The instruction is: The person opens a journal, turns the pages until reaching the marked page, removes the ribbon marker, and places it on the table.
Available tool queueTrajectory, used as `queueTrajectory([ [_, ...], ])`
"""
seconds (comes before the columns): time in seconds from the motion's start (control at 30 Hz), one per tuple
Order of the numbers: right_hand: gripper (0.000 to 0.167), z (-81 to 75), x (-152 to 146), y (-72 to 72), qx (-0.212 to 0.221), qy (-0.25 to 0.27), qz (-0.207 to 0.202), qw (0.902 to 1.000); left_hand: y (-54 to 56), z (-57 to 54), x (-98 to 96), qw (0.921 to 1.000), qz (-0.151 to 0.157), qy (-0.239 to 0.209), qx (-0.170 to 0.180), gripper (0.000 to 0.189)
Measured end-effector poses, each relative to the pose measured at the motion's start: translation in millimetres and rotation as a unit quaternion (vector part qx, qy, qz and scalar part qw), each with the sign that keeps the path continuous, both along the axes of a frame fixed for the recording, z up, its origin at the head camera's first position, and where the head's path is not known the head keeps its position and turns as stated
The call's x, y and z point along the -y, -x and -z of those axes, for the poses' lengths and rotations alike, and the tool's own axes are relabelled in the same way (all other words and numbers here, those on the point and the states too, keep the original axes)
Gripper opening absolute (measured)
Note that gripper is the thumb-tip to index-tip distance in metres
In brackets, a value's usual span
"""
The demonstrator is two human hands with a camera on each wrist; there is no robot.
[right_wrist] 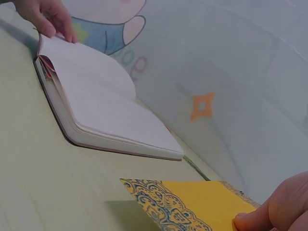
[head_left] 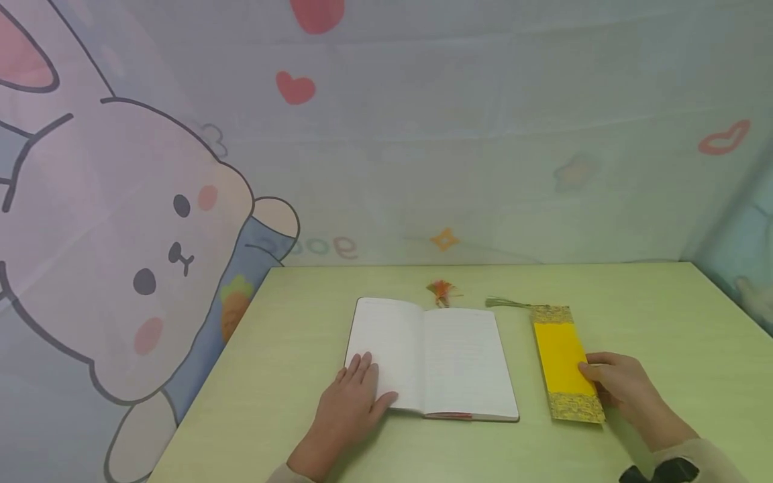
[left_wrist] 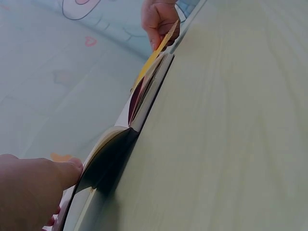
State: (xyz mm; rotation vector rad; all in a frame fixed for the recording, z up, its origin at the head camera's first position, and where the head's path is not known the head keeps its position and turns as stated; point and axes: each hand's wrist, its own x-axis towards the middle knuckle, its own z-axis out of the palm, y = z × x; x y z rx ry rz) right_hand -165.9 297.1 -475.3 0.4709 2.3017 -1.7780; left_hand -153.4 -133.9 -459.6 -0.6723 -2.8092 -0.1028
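Note:
An open notebook (head_left: pixel 461 362) with blank lined pages lies on the table. My left hand (head_left: pixel 357 397) rests on the lower left part of its left page, fingers fairly straight and thumb spread toward the middle. In the left wrist view, the left thumb (left_wrist: pixel 70 171) lies at the page edge. To the right of the notebook, my right hand (head_left: pixel 622 382) pinches the right edge of a yellow bookmark (head_left: pixel 563 359) with patterned ends. The right thumb (right_wrist: pixel 248 222) is on its face, the other fingers mostly hidden behind. A green tassel (head_left: pixel 509 302) trails left from the bookmark's top.
Behind the notebook lies an orange-red tassel (head_left: pixel 441 291). Something red (head_left: pixel 449 415) shows at the notebook's lower edge. The pale green table (head_left: pixel 652 302) ends at a printed cloth backdrop (head_left: pixel 483 168) with a cartoon rabbit on the left.

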Motion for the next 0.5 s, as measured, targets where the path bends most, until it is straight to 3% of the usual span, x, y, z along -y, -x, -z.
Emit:
queueTrajectory([
  [0.5,0.063,12.6,-38,3.6,0.021,-0.041,0.018,0.9988,5.5,8.6,-4.9,0.9999,-0.008,0.005,0.011,0.062],
])
